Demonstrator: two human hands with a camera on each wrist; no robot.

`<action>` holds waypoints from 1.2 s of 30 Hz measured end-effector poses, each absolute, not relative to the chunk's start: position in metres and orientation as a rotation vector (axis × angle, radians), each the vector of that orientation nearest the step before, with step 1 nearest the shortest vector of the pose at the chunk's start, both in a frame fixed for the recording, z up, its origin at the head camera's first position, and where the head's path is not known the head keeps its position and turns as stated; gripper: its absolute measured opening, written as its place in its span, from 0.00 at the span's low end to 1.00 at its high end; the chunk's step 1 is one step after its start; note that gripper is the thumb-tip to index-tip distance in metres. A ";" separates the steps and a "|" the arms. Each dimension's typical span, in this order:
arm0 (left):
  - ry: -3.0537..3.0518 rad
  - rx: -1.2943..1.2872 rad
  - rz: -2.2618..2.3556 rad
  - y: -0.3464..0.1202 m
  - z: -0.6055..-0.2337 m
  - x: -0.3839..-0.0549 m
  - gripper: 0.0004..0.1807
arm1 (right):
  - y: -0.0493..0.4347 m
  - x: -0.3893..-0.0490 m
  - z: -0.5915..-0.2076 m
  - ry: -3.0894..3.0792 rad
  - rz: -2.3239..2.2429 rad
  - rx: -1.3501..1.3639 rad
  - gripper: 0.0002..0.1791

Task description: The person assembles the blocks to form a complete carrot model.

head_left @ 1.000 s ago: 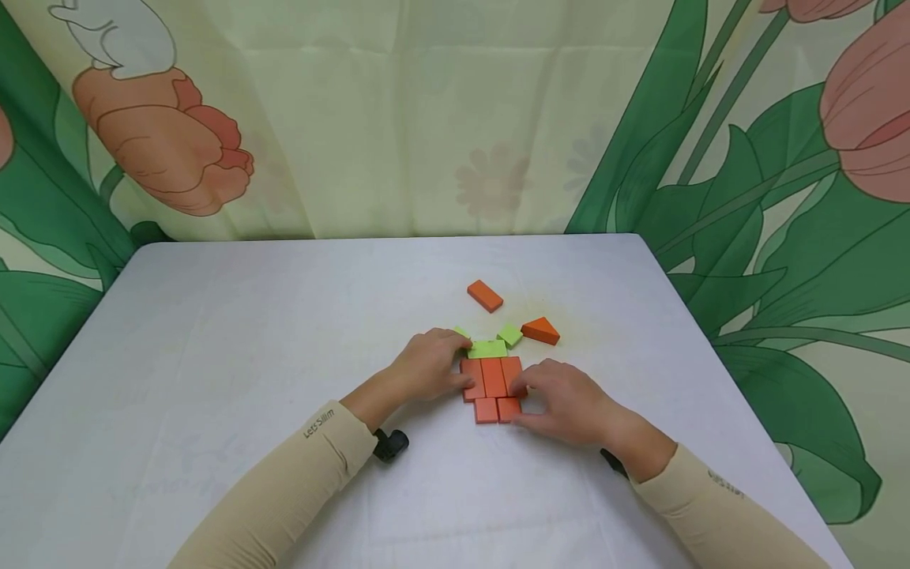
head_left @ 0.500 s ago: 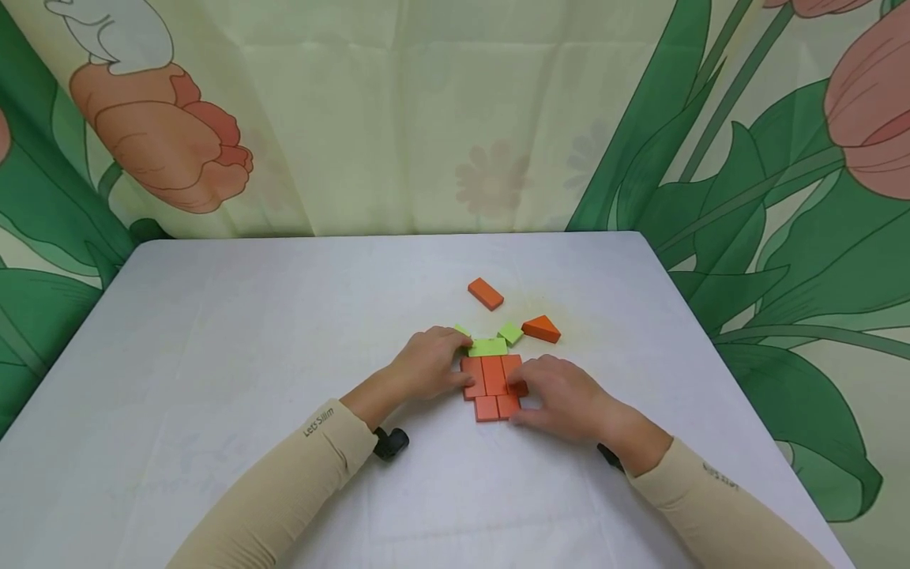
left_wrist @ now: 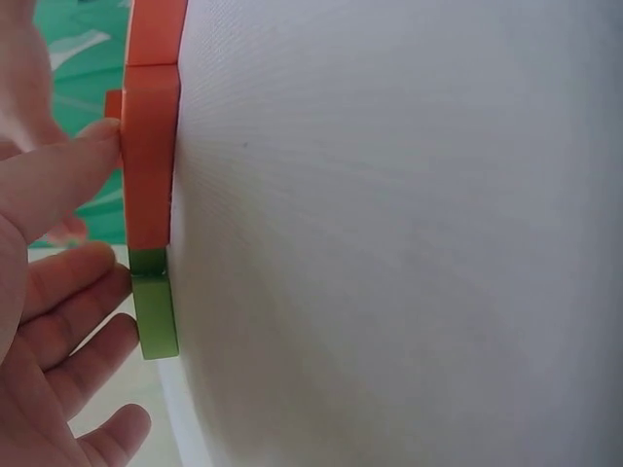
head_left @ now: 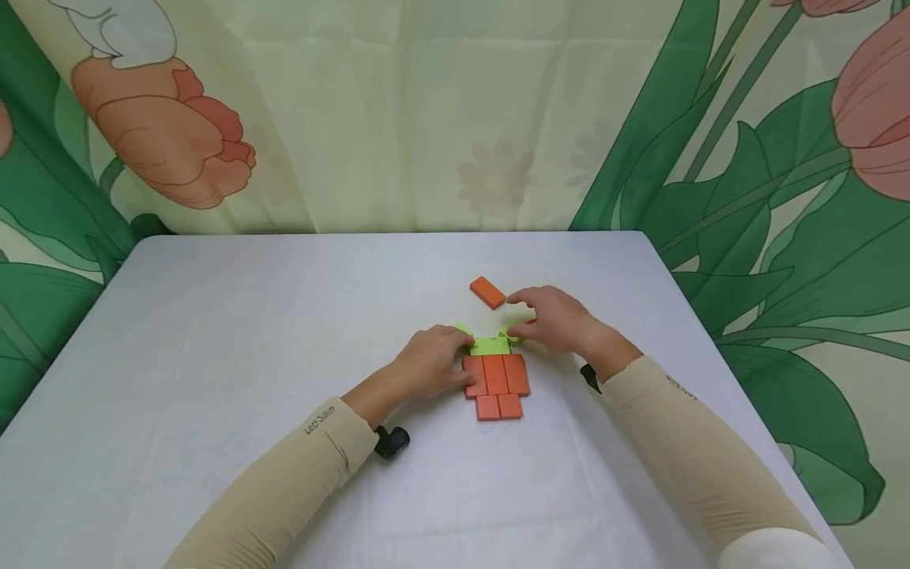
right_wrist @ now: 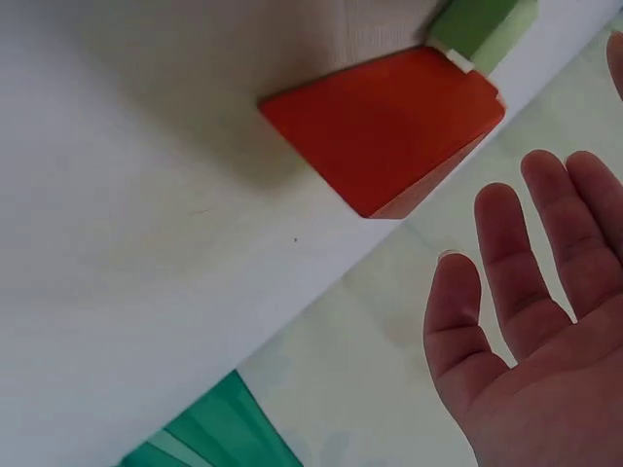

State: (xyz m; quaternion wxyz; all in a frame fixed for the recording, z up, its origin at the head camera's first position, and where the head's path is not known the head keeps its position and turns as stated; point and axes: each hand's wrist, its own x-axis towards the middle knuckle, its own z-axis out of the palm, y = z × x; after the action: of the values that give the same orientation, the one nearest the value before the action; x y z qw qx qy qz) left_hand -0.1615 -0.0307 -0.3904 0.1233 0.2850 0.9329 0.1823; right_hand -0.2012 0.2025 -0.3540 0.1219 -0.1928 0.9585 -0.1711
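Note:
Orange blocks point(head_left: 495, 374) lie flat together, a row of three above two smaller ones, with a lime-green block point(head_left: 490, 346) along the top. My left hand point(head_left: 426, 362) rests at their left side; its thumb touches an orange block point(left_wrist: 149, 161) and its fingers touch a green block point(left_wrist: 156, 316). Over the upper right, my right hand point(head_left: 558, 320) hovers with spread fingers and holds nothing. Beneath it, an orange triangular block point(right_wrist: 389, 126) lies beside a green block point(right_wrist: 477, 29); in the head view the hand mostly hides the triangle.
A loose orange rectangular block point(head_left: 487, 292) lies farther back, close to the right fingertips. The white-covered table point(head_left: 249, 332) ends at a patterned curtain point(head_left: 370, 118).
My right hand has let go of the right-hand orange block and moved up and away to above the triangular block. The left hand has stayed in place.

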 end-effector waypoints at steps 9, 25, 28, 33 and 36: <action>2.720 0.853 0.517 -0.029 -0.393 -0.164 0.31 | 0.187 -0.239 -0.360 2.748 -0.516 -0.382 0.31; 2.730 0.848 0.506 -0.029 -0.393 -0.162 0.30 | 0.173 -0.260 -0.377 2.735 -0.511 -0.307 0.25; 2.734 0.830 0.508 -0.030 -0.392 -0.163 0.30 | 0.170 -0.260 -0.377 2.723 -0.562 -0.313 0.23; 2.733 0.821 0.506 -0.029 -0.393 -0.165 0.31 | 0.168 -0.260 -0.378 2.721 -0.558 -0.271 0.24; 2.729 0.809 0.510 -0.029 -0.394 -0.165 0.31 | 0.167 -0.261 -0.379 2.750 -0.490 -0.278 0.24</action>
State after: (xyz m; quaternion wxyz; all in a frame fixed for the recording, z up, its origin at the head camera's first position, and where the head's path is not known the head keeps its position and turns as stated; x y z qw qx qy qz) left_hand -0.1648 -0.0285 -0.3936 0.1245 0.2777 0.9364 0.1750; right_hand -0.2607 0.1672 -0.3789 0.1663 -0.0977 0.9660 -0.1721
